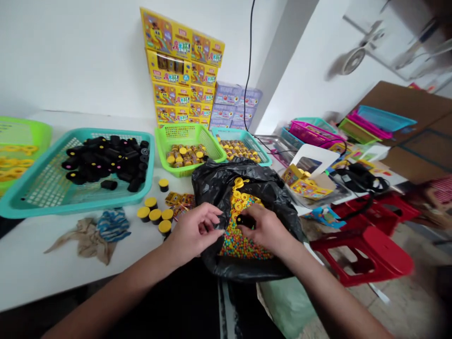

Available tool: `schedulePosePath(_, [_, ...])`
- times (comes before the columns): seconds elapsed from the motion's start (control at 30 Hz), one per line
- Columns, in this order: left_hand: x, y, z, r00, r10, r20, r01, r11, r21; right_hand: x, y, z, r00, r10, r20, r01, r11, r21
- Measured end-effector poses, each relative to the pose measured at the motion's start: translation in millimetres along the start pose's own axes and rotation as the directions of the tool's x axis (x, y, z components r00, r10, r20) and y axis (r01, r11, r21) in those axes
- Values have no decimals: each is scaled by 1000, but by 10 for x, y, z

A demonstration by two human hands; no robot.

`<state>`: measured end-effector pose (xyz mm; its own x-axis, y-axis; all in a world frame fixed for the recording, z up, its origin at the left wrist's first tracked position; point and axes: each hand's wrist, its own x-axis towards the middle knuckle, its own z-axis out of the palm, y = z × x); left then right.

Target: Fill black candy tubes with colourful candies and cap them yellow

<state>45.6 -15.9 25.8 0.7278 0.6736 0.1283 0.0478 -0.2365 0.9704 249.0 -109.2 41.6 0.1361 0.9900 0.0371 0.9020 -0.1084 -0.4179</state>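
My right hand [266, 228] grips a small black plastic cylinder [246, 220] between thumb and fingers, above the open black plastic bag [277, 195]. Inside the bag lie many tiny multicoloured candy-like balls [242, 240] and several yellow ring-shaped pieces [240, 200]. Over the bag's left side, my left hand [194, 233] is curled with its thumb close to the fingertips. Whatever may be between those fingers is too small to make out. Several black cylinders with yellow lids [155, 216] stand on the table left of the bag, beside small printed packets [180, 200].
A teal basket [150, 174] of black cylinders stands at left. Green [176, 172] and light-blue [266, 157] baskets hold yellow-topped containers. Yellow boxes [173, 89] are stacked by the wall. Cloths [93, 238] lie on the table. Red stools [370, 256] stand to the right.
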Motion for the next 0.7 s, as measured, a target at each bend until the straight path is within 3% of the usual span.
schedulePosePath(0.1, [-10,28,-28,997,-82,2,82,993,-81,100,118,61,985,-48,166,81,976,-200])
schedulePosePath(0.27, [-14,22,-31,994,-108,32,110,992,-56,153,68,242,944,-136,301,168,982,-83])
schedulePosePath(0.4, [-38,5,-27,998,-60,26,59,998,6,112,93,180,954,-121,276,117,993,30])
schedulePosePath(0.47, [-50,8,13,1000,26,15,-27,996,89,55,108,101,973,-72,218,24,976,216])
schedulePosePath(0.53, [-45,18,86,990,137,37,-141,975,172,-19,86,39,984,-25,178,-74,843,532])
schedulePosePath(0.6, [-14,30,176,968,236,81,-249,943,220,-89,29,11,987,1,158,-123,629,767])
schedulePosePath(0.63, [9,34,218,958,272,90,-286,928,238,-113,-2,8,989,4,145,-121,566,815])
schedulePosePath(0.7, [56,36,281,952,300,67,-307,913,269,-123,-41,12,994,2,113,-97,527,844])
